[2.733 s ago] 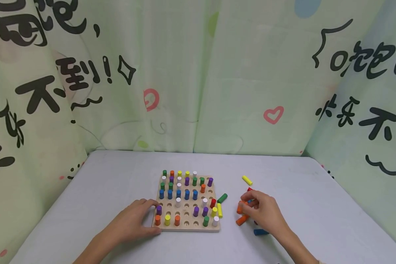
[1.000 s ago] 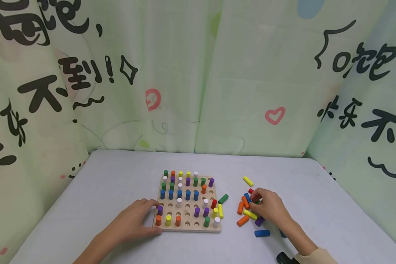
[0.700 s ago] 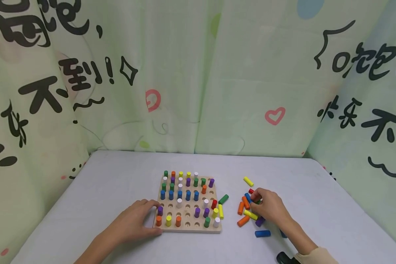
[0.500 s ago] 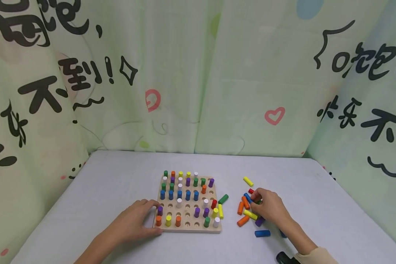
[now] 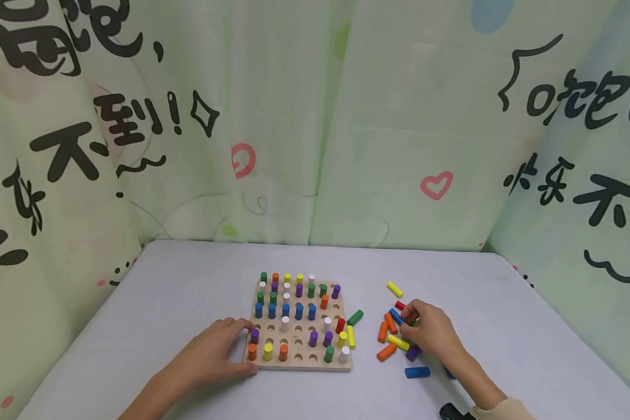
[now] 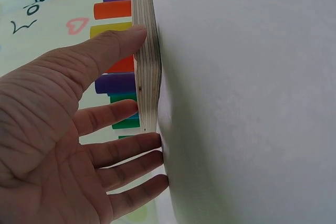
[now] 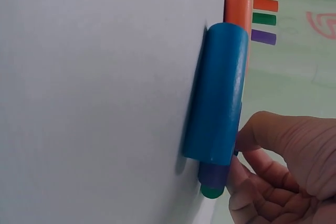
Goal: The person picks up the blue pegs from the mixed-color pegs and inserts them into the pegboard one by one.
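Note:
The wooden pegboard lies on the table with several coloured pegs upright in its holes. At its front left corner is my left hand: thumb against the front edge, index finger at the left edge. The left wrist view shows this thumb on the board's side, the fingers spread and fairly straight. To the right of the board, my right hand pinches a blue peg by one end, low over the loose pegs. A green peg is partly hidden under the same fingers.
Around the right hand lie orange pegs, a yellow peg, a purple peg, a red peg and another blue peg. A green peg lies by the board's right edge. A printed curtain hangs behind the table.
My right hand has shifted slightly right from over the orange pegs, uncovering the yellow and purple ones. The blue peg at its fingertips has turned a little. My left hand stays at the board.

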The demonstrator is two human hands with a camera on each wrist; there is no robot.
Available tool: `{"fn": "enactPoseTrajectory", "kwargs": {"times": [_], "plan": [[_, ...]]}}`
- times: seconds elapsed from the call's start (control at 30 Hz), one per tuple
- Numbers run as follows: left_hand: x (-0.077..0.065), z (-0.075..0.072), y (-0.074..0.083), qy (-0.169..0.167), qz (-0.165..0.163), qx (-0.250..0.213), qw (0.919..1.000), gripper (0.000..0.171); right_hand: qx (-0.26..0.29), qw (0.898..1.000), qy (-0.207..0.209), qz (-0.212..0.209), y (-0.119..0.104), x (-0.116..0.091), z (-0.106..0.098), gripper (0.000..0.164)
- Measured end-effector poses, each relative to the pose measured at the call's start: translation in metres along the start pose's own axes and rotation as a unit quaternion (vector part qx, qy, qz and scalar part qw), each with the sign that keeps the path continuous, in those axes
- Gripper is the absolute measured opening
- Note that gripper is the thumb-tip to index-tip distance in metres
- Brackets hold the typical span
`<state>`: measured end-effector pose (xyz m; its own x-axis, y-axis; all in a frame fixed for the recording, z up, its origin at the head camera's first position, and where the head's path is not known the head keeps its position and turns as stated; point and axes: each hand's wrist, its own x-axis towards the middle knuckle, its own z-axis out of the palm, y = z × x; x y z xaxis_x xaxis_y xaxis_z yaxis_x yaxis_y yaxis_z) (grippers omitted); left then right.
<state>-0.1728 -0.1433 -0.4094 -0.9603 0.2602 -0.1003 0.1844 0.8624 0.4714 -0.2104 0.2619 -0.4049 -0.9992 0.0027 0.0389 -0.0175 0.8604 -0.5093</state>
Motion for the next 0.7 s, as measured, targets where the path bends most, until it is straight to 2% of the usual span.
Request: {"fn": "enactPoseTrajectory", "kwargs": {"times": [0.23, 0.53, 0.7], "plan": [[-0.0007, -0.0002, -0.0004, 0.002, 0.003, -0.002, 1.0, 0.068, 0.02, 1.0, 0.009, 0.011, -0.0009, -0.0018, -0.0013, 0.021], [0.0006, -0.0003, 0.0008, -0.001, -0.001, 0.002, 1.0, 0.068, 0.025, 0.999, 0.027, -0.022, -0.0008, -0.0056, -0.0059, 0.02], [0.0007, 0.0006, 0.0005, -0.003, -0.004, 0.004, 1.0, 0.068, 0.028, 0.999, 0.029, -0.017, -0.0021, -0.0068, -0.005, 0.019]]}}
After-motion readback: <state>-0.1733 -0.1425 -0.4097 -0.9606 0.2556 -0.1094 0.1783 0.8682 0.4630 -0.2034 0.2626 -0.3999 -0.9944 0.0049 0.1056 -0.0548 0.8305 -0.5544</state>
